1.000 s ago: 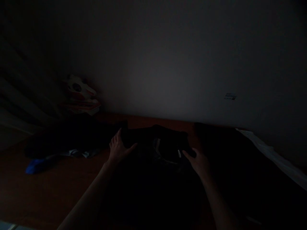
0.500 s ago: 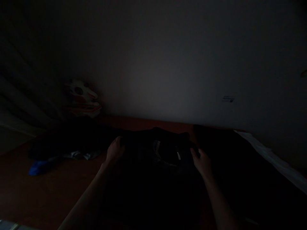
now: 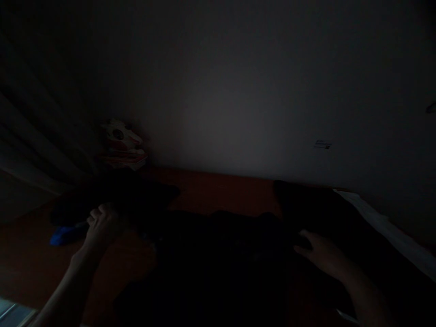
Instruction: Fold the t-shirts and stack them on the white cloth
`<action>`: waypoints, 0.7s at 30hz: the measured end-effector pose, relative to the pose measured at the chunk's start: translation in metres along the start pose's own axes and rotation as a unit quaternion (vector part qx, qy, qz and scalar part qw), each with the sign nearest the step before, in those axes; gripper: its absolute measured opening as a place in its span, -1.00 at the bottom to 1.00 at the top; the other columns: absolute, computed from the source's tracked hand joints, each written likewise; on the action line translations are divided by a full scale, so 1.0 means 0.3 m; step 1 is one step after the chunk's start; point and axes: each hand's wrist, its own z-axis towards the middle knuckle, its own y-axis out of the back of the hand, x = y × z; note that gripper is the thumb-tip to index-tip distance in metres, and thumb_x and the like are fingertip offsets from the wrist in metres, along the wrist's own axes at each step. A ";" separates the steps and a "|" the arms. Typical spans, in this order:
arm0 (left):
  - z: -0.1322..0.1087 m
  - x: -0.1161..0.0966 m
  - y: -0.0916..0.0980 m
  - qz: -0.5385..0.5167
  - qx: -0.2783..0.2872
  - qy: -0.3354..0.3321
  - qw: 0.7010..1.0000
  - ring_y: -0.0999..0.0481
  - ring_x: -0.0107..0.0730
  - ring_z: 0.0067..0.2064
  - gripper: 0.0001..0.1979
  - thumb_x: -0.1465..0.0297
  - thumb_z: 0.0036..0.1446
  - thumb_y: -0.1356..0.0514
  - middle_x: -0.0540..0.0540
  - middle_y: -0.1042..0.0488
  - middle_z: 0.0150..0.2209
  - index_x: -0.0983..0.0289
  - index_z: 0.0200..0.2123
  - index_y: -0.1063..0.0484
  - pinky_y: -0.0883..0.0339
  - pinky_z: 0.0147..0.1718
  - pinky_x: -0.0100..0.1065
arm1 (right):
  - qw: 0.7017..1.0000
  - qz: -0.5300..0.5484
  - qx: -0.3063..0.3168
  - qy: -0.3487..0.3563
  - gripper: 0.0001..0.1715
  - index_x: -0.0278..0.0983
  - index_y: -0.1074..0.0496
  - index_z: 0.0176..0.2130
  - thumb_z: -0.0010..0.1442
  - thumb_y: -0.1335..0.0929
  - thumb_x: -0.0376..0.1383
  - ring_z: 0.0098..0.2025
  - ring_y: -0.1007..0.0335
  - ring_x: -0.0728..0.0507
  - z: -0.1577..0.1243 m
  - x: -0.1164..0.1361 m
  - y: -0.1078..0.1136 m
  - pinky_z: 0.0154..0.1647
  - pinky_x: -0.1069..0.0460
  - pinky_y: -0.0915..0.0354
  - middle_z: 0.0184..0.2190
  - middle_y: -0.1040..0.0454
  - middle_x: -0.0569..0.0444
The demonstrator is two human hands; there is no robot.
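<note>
The scene is very dark. A black garment point(image 3: 221, 245) lies spread on a reddish-brown surface point(image 3: 221, 190) in front of me. My left hand point(image 3: 102, 227) is at the garment's left side, fingers curled in as if gripping cloth, though what they hold is lost in the dark. My right hand point(image 3: 323, 256) rests on the garment's right part, fingers stretched forward and flat.
A second heap of dark cloth point(image 3: 116, 200) lies at the left with a blue item point(image 3: 64, 235) beside it. A white and red bag point(image 3: 122, 145) leans in the corner against the wall. Pale fabric point(image 3: 384, 222) runs along the right. Curtain folds hang at far left.
Both hands have moved apart and toward me: the left swung far left, the right went right. The garment now lies lower and flatter, its light label no longer visible.
</note>
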 end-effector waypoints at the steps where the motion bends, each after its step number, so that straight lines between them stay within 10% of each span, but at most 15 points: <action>1: -0.021 -0.023 -0.006 0.027 -0.037 -0.045 0.998 -0.32 0.44 0.18 -0.52 0.07 0.08 -0.15 0.27 -0.45 -0.02 0.18 0.00 -0.29 -0.19 0.11 0.41 | 0.999 -0.020 0.020 0.023 -0.65 -0.16 -0.56 -0.25 -0.05 -0.46 -0.07 -0.20 -0.58 -0.36 -0.015 0.033 0.001 -0.16 -0.23 -0.46 -0.25 -0.61 -0.11; 4: -0.100 -0.158 -0.041 0.011 -0.027 -0.211 0.977 -0.37 0.24 0.17 -0.56 0.10 0.17 -0.10 0.27 -0.44 0.06 0.18 0.04 -0.32 -0.27 0.15 0.22 | 0.990 -0.041 0.025 0.132 -0.64 -0.17 -0.52 -0.08 0.11 -0.39 -0.14 0.00 -0.52 -0.35 -0.046 0.187 -0.003 0.01 -0.24 -0.41 -0.03 -0.56 -0.13; 8: -0.196 -0.366 -0.110 -0.017 0.214 -0.376 0.901 -0.42 0.06 0.19 -0.49 -0.02 0.17 -0.19 0.20 -0.47 0.18 0.14 0.06 -0.46 -0.27 0.20 0.01 | 0.977 -0.001 0.053 0.207 -0.68 -0.16 -0.49 -0.02 0.33 -0.29 -0.11 0.07 -0.50 -0.26 -0.037 0.357 -0.037 0.13 -0.17 -0.37 0.03 -0.56 -0.07; 14: -0.220 -0.457 -0.182 -0.003 0.339 -0.383 0.860 -0.51 0.09 0.14 -0.50 0.11 0.10 -0.30 0.25 -0.56 0.11 0.15 0.09 -0.53 -0.26 0.20 0.03 | 0.984 -0.030 0.109 0.135 -0.35 -0.28 -0.38 0.22 0.19 -0.44 -0.14 0.08 -0.52 -0.30 0.055 0.346 -0.123 0.10 -0.15 -0.38 0.10 -0.54 -0.19; 21: -0.117 -0.440 -0.179 -0.147 0.348 -0.296 0.877 -0.61 -0.18 -0.20 -0.58 0.02 0.22 -0.08 0.09 -0.65 -0.27 0.18 -0.27 -0.58 -0.44 -0.14 -0.29 | 0.990 -0.003 0.107 0.092 -0.77 -0.22 -0.55 -0.19 0.29 -0.32 -0.21 -0.14 -0.55 -0.18 0.135 0.350 -0.101 -0.06 -0.04 -0.38 -0.18 -0.63 -0.05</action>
